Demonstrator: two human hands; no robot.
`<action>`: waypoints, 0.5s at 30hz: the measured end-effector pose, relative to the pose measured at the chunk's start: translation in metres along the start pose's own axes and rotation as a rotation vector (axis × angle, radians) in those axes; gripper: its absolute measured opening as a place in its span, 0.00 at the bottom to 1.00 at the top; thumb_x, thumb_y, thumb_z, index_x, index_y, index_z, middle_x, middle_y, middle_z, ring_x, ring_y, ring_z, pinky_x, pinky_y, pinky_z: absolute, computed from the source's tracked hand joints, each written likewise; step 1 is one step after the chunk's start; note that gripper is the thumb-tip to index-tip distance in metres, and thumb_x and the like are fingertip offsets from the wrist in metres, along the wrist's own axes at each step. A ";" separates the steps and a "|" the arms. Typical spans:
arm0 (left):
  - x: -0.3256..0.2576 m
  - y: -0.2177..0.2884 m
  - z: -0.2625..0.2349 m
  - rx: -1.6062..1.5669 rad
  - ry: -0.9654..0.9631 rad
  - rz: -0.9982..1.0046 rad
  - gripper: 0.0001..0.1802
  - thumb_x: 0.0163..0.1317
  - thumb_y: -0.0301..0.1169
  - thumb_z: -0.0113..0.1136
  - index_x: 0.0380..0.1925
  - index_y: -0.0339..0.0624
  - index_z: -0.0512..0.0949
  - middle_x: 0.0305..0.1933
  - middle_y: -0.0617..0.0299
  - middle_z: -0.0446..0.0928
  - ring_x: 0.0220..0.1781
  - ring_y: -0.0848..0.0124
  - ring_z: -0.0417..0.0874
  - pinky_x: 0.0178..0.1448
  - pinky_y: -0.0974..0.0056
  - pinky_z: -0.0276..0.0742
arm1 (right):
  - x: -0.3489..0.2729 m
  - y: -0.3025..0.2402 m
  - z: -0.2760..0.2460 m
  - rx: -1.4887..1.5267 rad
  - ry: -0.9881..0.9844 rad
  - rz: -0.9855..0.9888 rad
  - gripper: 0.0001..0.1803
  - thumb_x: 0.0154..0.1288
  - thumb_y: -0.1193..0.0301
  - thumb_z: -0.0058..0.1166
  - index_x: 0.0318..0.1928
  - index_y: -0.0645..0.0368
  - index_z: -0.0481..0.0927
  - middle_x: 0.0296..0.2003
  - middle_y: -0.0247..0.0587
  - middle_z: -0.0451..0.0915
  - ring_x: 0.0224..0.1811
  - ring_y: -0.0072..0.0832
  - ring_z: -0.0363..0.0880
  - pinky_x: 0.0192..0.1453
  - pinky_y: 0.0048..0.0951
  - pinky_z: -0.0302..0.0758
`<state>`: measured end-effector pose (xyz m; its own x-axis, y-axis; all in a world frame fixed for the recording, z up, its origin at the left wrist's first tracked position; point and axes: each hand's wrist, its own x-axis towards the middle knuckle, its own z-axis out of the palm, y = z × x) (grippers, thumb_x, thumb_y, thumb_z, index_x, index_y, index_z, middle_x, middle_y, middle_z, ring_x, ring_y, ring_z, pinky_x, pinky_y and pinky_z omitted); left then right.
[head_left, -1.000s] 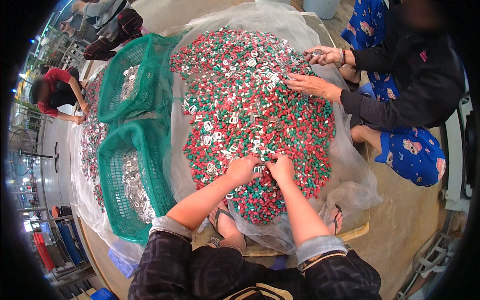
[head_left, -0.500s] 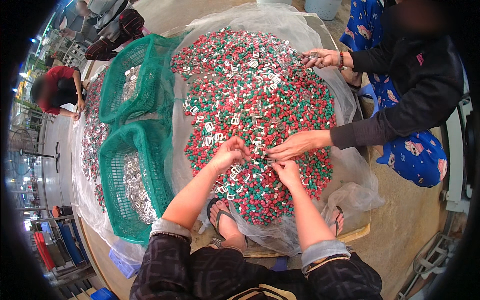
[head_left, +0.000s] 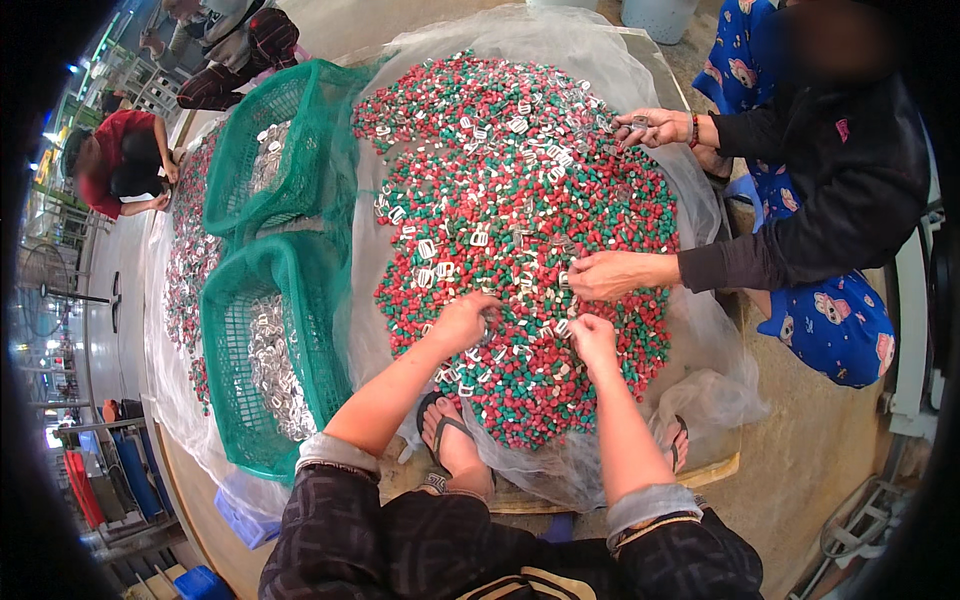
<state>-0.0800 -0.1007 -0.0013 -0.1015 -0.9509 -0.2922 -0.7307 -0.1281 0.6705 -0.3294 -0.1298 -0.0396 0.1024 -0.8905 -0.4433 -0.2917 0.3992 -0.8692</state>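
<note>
A wide heap of small red, green and white pellets [head_left: 540,390] is mixed with silvery slotted metal buckles [head_left: 479,239]. Over its near middle, my left hand [head_left: 462,322] is closed, its fingertips pinched around a small greyish metal buckle [head_left: 491,316]. To the right, my right hand [head_left: 596,342] is also closed, thumb and finger pressed together low over the pellets. A pale buckle [head_left: 563,327] lies right by its fingertips; whether the fingers hold one is hidden. Just beyond, a co-worker's hand [head_left: 612,275] reaches into the heap, and their other hand [head_left: 650,127] holds some buckles.
Two green baskets [head_left: 212,400] holding metal buckles stand at the left, with green netting [head_left: 335,235] beside them. White mesh sheeting [head_left: 700,400] spreads under the heap. Farther left, a person in red [head_left: 125,165] works at another pellet pile [head_left: 190,300]. My sandalled foot [head_left: 447,425] is near the edge.
My left hand has lowered slightly and its fingers have drawn in. My right hand has shifted a little right. The co-worker's nearer hand has pulled back rightward and up, away from mine.
</note>
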 end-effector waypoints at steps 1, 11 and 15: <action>-0.005 0.002 -0.001 -0.134 -0.080 0.021 0.23 0.48 0.16 0.43 0.44 0.41 0.77 0.43 0.52 0.77 0.48 0.58 0.78 0.55 0.58 0.72 | -0.001 -0.006 -0.004 0.193 -0.098 0.238 0.10 0.52 0.69 0.52 0.19 0.61 0.72 0.22 0.39 0.77 0.21 0.26 0.75 0.20 0.25 0.65; -0.023 -0.005 -0.025 -0.137 0.105 -0.019 0.16 0.52 0.19 0.47 0.41 0.39 0.78 0.33 0.56 0.78 0.36 0.68 0.80 0.44 0.64 0.75 | -0.012 -0.024 -0.007 0.614 -0.148 0.325 0.03 0.52 0.75 0.48 0.25 0.55 0.69 0.17 0.31 0.70 0.18 0.21 0.71 0.16 0.20 0.64; -0.035 0.025 -0.010 -0.123 -0.001 -0.068 0.12 0.50 0.34 0.63 0.34 0.42 0.80 0.29 0.58 0.78 0.33 0.67 0.81 0.38 0.62 0.75 | 0.002 0.013 0.008 -0.279 -0.053 -0.250 0.11 0.55 0.67 0.56 0.39 0.56 0.78 0.22 0.37 0.77 0.20 0.26 0.74 0.25 0.29 0.70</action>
<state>-0.0882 -0.0732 0.0321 -0.0552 -0.9387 -0.3403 -0.6473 -0.2258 0.7280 -0.3258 -0.1245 -0.0537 0.2506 -0.9374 -0.2419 -0.4985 0.0893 -0.8623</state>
